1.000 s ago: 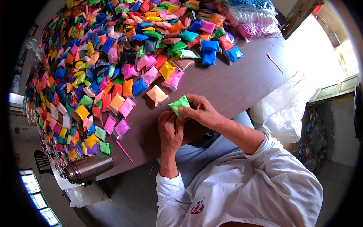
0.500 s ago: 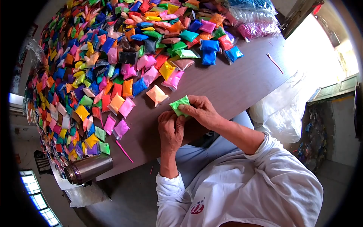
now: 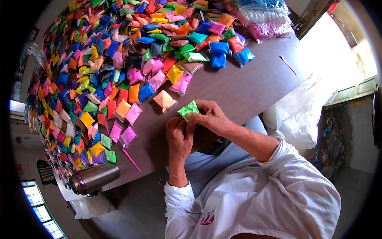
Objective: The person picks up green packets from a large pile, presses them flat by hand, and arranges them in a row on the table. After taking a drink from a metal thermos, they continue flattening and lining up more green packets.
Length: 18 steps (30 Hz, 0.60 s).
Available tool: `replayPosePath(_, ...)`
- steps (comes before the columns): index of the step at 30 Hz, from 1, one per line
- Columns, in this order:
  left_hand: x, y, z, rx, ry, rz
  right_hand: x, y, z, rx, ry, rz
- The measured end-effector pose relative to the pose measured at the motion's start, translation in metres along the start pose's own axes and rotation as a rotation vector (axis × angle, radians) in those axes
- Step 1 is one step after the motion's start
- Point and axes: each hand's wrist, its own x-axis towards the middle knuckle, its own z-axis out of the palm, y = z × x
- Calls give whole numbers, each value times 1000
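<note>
A small bright green packet [image 3: 188, 109] is held up over the near edge of the table. My right hand [image 3: 209, 116] pinches its right side between thumb and fingers. Just below and to the left, my left hand [image 3: 180, 137] has its fingers curled and its thumb against the packet's lower edge. Close beyond the hands, a peach packet [image 3: 164, 100] lies on the table. A big heap of packets in many colours [image 3: 131, 59] covers the table's left and far side.
A metal flask [image 3: 94, 178] lies on its side at the table's left corner. A pink strip [image 3: 131, 159] and a thin reddish strip [image 3: 289, 65] lie on the tabletop [image 3: 254, 87]. Bundled plastic packs [image 3: 271, 32] sit at the far right. A clear plastic bag [image 3: 296, 115] hangs beside the right edge.
The green packet has tilted slightly and shifted a little to the left in my fingers. My right thumb has moved lower on it. The packets on the table are unchanged.
</note>
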Motion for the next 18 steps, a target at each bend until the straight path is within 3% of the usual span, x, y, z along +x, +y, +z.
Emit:
replayPosePath(2, -1, -1, 2, 15, 42, 16, -1, -4, 1, -51, -6, -13)
replayPosePath(4, 1, 3, 1, 17, 28, 21, -2, -5, 2, 154, -22, 113)
replayPosePath(13, -1, -1, 4, -13, 40, -19, 0, -4, -1, 129, -103, 70)
replayPosePath(18, 2, 3, 1, 11, 32, 16, 0, 3, -2, 20, 5, 52)
